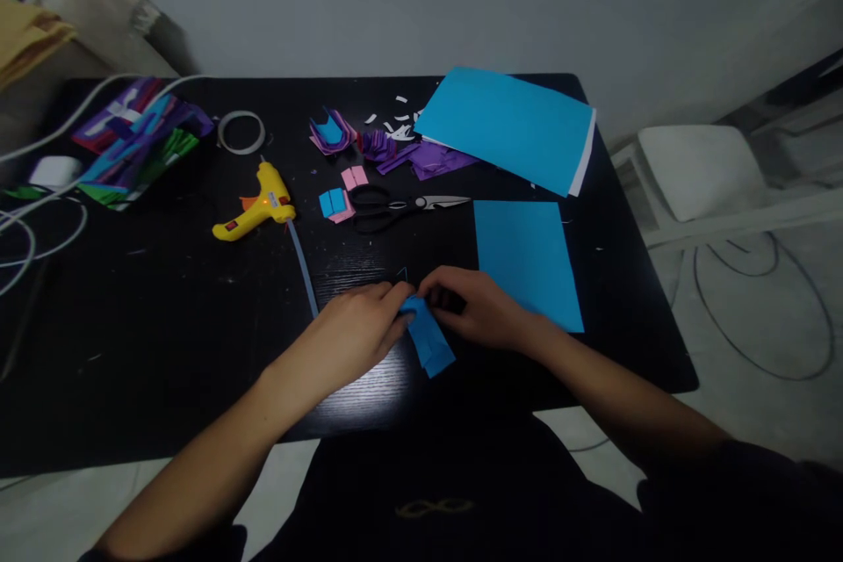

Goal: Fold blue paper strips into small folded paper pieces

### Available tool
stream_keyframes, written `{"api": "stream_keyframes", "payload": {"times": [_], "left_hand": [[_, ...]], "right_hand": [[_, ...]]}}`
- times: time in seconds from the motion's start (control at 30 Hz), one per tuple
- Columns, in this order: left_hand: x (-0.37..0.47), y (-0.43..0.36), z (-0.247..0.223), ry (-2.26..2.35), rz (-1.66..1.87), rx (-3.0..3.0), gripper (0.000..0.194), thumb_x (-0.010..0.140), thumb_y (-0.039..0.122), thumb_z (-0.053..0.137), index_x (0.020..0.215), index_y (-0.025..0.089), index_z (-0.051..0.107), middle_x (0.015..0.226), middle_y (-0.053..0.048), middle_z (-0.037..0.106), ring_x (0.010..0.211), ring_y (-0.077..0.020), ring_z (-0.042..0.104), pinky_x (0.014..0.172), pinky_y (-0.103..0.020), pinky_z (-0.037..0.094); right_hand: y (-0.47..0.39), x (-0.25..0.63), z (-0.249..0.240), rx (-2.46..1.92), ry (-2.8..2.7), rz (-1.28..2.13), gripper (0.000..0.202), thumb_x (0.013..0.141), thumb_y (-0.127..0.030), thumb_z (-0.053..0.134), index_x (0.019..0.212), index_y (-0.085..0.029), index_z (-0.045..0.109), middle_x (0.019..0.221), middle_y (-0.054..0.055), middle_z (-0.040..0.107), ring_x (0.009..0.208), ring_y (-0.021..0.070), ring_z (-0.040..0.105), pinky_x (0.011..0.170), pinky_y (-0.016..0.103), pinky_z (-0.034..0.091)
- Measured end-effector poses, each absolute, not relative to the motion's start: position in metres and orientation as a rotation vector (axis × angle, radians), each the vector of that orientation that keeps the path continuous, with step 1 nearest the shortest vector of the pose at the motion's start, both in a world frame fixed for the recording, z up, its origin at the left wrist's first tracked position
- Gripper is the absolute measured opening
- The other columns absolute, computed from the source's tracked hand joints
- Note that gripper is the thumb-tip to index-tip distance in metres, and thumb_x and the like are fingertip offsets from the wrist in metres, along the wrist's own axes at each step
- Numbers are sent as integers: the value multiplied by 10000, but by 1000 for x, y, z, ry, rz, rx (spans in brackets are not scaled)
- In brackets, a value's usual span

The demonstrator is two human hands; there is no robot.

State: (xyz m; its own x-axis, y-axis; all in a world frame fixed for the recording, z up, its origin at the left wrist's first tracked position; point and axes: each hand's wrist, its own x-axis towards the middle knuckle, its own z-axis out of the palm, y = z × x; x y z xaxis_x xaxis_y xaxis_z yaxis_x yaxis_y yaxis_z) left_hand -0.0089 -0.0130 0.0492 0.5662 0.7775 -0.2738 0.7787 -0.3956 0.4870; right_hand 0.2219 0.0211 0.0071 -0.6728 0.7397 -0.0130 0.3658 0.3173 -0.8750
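Near the front edge of the black table, my left hand [369, 316] and my right hand [471, 303] meet at the top end of a folded blue paper strip [429, 342]. The left fingers are closed on the strip's upper left side. My right thumb and index finger pinch its top corner. The strip's lower end points down toward me and its layers part slightly. Some of the fold is hidden under the fingers. Just right of my right hand lies a flat blue paper sheet [527, 259]. Black-handled scissors [408, 204] rest beyond my hands, blades pointing right.
A yellow glue gun [263, 202] with its glue stick lies left, near a tape roll [241, 133]. Folded pink and blue pieces [335, 204], purple paper [438, 160], white scraps [399, 130] and stacked blue sheets [510, 132] lie behind. White cables [79, 193] cross the left side.
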Motion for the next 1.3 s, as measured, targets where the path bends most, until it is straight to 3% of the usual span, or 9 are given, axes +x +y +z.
{"api": "stream_keyframes", "payload": {"times": [1.3], "left_hand": [[-8, -17, 56, 1244, -45, 2269, 178, 1086, 273, 488, 1208, 187, 587, 963, -70, 687, 877, -258, 713, 770, -375, 575]], "right_hand": [[20, 224, 10, -980, -2196, 1322, 205, 917, -93, 654, 1087, -207, 666, 1031, 42, 718, 842, 162, 679, 743, 301, 551]]}}
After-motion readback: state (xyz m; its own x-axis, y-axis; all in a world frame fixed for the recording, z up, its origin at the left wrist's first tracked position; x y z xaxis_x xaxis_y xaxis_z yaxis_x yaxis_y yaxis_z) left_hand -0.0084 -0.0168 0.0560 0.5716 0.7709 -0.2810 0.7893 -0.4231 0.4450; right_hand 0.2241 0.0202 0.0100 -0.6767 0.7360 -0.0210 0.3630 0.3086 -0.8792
